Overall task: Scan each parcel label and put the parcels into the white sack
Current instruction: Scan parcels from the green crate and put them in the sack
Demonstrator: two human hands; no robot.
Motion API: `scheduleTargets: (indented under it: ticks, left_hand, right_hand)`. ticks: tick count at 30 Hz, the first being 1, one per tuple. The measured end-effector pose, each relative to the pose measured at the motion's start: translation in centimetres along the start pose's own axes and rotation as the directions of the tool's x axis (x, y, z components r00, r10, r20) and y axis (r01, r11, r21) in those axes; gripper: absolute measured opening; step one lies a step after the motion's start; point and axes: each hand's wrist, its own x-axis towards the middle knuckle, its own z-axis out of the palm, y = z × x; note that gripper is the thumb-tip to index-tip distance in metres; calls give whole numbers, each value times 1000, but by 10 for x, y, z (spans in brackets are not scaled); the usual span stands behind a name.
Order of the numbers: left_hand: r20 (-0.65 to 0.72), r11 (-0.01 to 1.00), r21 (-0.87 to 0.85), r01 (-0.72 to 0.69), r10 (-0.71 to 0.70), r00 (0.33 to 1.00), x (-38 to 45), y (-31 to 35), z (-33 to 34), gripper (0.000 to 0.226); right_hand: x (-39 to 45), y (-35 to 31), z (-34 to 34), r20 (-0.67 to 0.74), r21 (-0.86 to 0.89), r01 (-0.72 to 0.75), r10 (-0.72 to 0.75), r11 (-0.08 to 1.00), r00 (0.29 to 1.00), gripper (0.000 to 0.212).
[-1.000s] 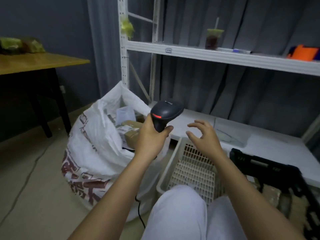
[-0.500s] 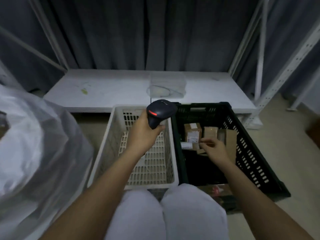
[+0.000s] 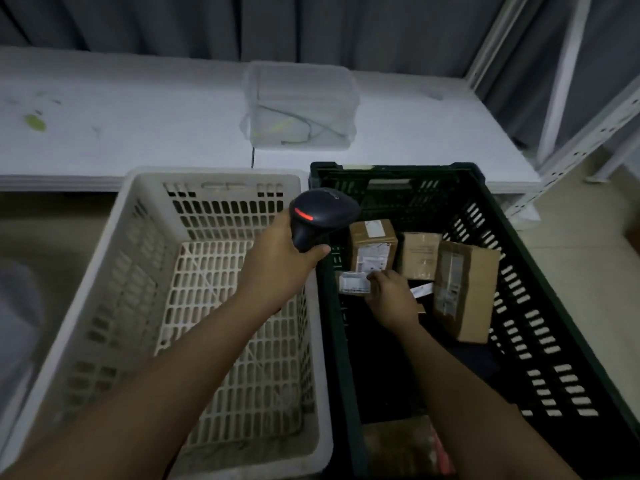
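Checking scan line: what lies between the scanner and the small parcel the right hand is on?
Head view: only the black crate's near-left wall and dark interior lie between scanner and small parcel, which the right hand touches.

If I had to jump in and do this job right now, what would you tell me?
Left hand grips the scanner above the white basket.
Right hand is in the black crate, holding a small parcel.
Three more boxes wait in the crate.
Left to do: scan each, then bag it. The sack is hardly in view here.
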Motion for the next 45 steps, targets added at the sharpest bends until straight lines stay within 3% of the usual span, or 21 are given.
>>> scheduleTargets:
  ticks: [4, 9, 13, 16, 19, 22, 29, 34, 35, 37, 39, 40, 42, 45]
  left_hand:
    - [15, 1000, -16, 10, -10, 1000, 22, -23, 12, 52]
    - [29, 999, -32, 41, -40, 999, 29, -41, 13, 51]
    - [6, 997, -50, 59, -59, 998, 24, -40, 5, 45]
    - [-22, 994, -86, 72, -74, 997, 15, -26, -9, 39]
    - [-74, 992, -110, 57, -65, 995, 1, 5, -31, 36]
    - [-118, 989, -147, 28, -46, 992, -20, 43, -55, 29]
    - [-273, 939, -342, -31, -68, 960, -98, 99, -112, 34]
    - [-343, 848, -529, -28, -183, 921, -146, 111, -149, 26]
    - [-362, 835, -548, -36, -199, 911, -153, 110, -153, 29]
    - [-396, 821, -569, -45, -226, 890, -164, 104, -163, 38]
    - [-397, 815, -578, -31, -248, 884, -171, 94, -171, 41]
    - [-390, 822, -569, -25, -243, 888, -175, 89, -175, 39]
    - [-382, 844, -535, -23, -218, 898, -178, 82, -179, 31]
    - [-399, 860, -508, -44, -190, 897, -178, 77, -184, 30]
  right_hand:
    - [38, 13, 31, 99, -298, -20, 52, 954, 994, 74]
    - [49, 18, 47, 144, -385, -10, 71, 923, 987, 57]
    - [37, 20, 21, 55, -297, -23, 41, 955, 998, 58]
    - [9, 15, -21, -179, -114, -87, 66, 990, 982, 55]
    - [-27, -6, -71, -424, 40, 64, -41, 997, 905, 54]
    - [-64, -45, -118, -545, 54, 273, -201, 960, 814, 55]
    - [-159, -134, -204, -551, -37, 502, -436, 864, 712, 55]
    - [-205, -181, -220, -596, -37, 581, -484, 813, 640, 56]
    - [-211, -188, -217, -602, 47, 613, -467, 789, 648, 58]
    - [-222, -202, -209, -547, 382, 610, -363, 694, 754, 73]
    - [-221, -207, -199, -372, 768, 412, -183, 489, 910, 82]
    - [-217, -207, -194, -257, 881, 282, -115, 380, 960, 80]
    - [-209, -206, -187, -84, 961, 102, -82, 257, 993, 65]
    - [-205, -211, -187, -9, 988, 26, -108, 154, 994, 33]
